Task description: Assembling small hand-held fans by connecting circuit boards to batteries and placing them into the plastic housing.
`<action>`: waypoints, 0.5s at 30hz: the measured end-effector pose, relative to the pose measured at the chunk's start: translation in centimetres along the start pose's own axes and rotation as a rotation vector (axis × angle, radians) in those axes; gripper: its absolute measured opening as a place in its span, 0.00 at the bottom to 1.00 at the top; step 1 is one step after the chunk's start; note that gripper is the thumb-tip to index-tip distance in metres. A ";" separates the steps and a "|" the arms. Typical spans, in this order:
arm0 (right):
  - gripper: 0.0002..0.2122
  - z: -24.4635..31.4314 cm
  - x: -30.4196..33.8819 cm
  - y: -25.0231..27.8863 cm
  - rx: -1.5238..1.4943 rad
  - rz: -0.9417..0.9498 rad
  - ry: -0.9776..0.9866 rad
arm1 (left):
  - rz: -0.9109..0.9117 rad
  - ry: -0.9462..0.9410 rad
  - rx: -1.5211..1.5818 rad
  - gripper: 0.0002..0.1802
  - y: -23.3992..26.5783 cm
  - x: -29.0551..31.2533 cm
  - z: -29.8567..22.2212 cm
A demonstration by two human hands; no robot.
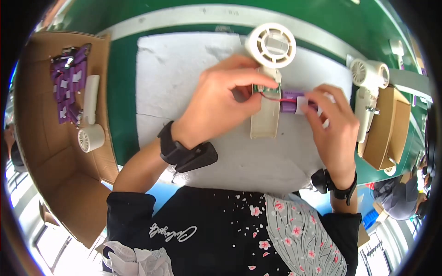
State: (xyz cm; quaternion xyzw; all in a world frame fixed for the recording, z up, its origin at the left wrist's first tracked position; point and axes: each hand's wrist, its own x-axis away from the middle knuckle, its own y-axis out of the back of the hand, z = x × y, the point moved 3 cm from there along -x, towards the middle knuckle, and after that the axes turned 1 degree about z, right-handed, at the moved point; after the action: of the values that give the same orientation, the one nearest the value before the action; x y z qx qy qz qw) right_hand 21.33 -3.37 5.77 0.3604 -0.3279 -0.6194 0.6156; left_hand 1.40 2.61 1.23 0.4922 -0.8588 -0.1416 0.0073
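Observation:
In front of me, on the white sheet, lies a cream handheld fan housing (pixel 264 123) with its round, slotted head (pixel 272 45) pointing away from me. The thumb and forefinger of my left hand (pixel 225 94) close on a small green circuit board (pixel 266 88) at the top of the open handle. A red wire (pixel 271 97) runs from the board to a purple battery (pixel 289 101) with a white label, just right of the handle. My right hand (pixel 334 122) grips that battery by its right end, partly hiding it.
At the left, a large cardboard box (pixel 50 175) holds several wired purple batteries (pixel 70 87) and a white fan part (pixel 90 138). On the right, assembled-looking fan housings (pixel 367 87) rest beside a smaller cardboard box (pixel 391 124). A white sheet (pixel 184 55) covers part of the green table (pixel 124 60).

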 end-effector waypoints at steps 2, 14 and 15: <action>0.10 -1.1 -0.4 -0.5 0.035 0.003 0.278 | -0.006 -0.005 -0.042 0.17 -0.5 -1.1 0.5; 0.11 0.2 0.0 -1.2 0.013 -0.055 0.444 | 0.045 -0.056 0.041 0.17 0.5 -2.0 1.4; 0.11 0.1 0.0 -1.2 0.017 -0.058 0.445 | 0.052 -0.061 0.032 0.17 0.5 -2.1 1.4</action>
State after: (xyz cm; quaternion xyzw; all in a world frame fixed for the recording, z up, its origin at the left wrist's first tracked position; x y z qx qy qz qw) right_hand 20.58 -3.33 4.79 0.5026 -0.1789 -0.5394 0.6515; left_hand 1.85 4.95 0.28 0.4652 -0.8734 -0.1426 -0.0228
